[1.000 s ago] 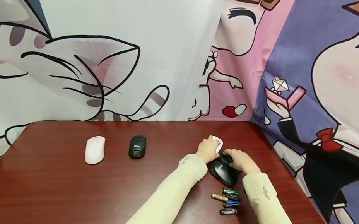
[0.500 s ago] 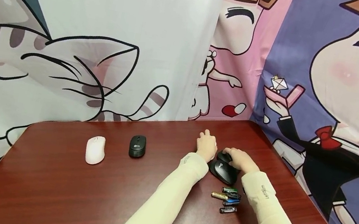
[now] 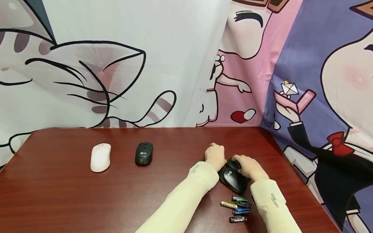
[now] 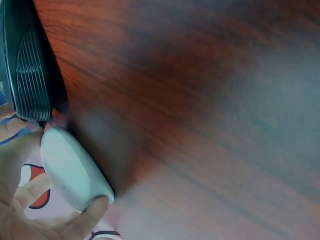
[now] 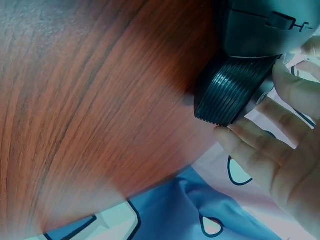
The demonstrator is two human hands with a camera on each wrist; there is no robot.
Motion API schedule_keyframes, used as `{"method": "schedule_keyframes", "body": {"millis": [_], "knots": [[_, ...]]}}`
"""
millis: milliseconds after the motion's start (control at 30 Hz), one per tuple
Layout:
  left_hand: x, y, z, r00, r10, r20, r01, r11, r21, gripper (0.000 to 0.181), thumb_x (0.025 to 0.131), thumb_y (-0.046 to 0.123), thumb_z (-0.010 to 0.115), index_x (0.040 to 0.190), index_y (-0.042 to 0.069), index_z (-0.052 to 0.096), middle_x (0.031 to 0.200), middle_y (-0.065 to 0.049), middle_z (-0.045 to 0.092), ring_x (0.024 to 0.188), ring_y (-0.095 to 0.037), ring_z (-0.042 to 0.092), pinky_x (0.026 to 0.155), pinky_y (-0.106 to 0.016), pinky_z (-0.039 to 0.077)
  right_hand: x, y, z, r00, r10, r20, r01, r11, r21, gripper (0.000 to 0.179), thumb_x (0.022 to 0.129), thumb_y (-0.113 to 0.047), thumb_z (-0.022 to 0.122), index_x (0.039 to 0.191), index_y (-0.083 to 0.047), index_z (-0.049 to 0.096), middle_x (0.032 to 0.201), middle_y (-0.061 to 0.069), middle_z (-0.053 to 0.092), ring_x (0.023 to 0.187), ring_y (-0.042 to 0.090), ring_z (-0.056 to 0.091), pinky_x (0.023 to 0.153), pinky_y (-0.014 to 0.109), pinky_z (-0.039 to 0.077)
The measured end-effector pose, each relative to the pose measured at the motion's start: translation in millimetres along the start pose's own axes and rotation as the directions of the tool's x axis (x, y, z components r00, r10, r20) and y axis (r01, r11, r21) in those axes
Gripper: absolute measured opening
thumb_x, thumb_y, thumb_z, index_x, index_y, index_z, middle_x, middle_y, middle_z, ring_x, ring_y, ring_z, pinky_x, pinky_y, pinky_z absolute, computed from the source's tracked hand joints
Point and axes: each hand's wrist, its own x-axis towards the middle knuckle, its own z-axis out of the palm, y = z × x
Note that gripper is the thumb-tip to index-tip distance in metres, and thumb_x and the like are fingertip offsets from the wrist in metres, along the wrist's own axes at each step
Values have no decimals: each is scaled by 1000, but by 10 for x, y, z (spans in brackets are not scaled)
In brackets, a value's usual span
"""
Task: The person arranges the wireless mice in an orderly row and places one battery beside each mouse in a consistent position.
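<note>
My left hand (image 3: 215, 155) holds a white computer mouse (image 4: 70, 165) near the back right of the table, its fingertips at the mouse's ends in the left wrist view. From the head view that mouse is hidden under the hand. Just to the right, my right hand (image 3: 251, 167) grips a small black mouse (image 3: 233, 164) with ribbed sides (image 5: 235, 90). Thumb and fingers lie along its edge in the right wrist view. A larger black mouse (image 3: 234, 180) sits directly in front of it, close to or touching it.
Several batteries (image 3: 239, 209) lie in a loose group nearer the person. On the left of the table (image 3: 84, 206) are another white mouse (image 3: 100, 157) and another black mouse (image 3: 144, 153). A cartoon-printed cloth (image 3: 178, 29) hangs behind the table.
My left hand has shifted a little left with the white mouse, then slightly back towards the black mice, and the white mouse has gone out of sight beneath it. The right hand stays nearly still.
</note>
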Motion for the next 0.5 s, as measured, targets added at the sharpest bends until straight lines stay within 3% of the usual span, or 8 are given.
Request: {"method": "schedule_keyframes", "body": {"millis": [167,333,500], "knots": [[-25,-38,1,999,-34,-9,34,999,-22,44,76,43,75,113,20,69,122,-13,59,79,-18,68,47,-30,49,-1,-6,7,1000,4,1,-4,1000,7,35,76,5,69,109,-1,59,101,20,63,90,32,61,83,48,51],[-35,-100,14,998,-59,-19,58,997,-54,42,73,46,77,106,22,67,112,-6,58,93,-24,61,52,-31,48,-7,2,-22,1000,-8,5,8,1000,19,35,76,5,69,108,0,59,102,21,63,92,33,61,83,48,50],[-35,-191,-16,996,-84,-15,82,993,-80,51,73,49,76,111,20,62,112,-6,56,99,-27,56,58,-37,52,-10,8,-16,1000,-28,-4,28,999,15,35,76,5,70,108,0,59,101,21,63,92,33,61,83,48,50]]}}
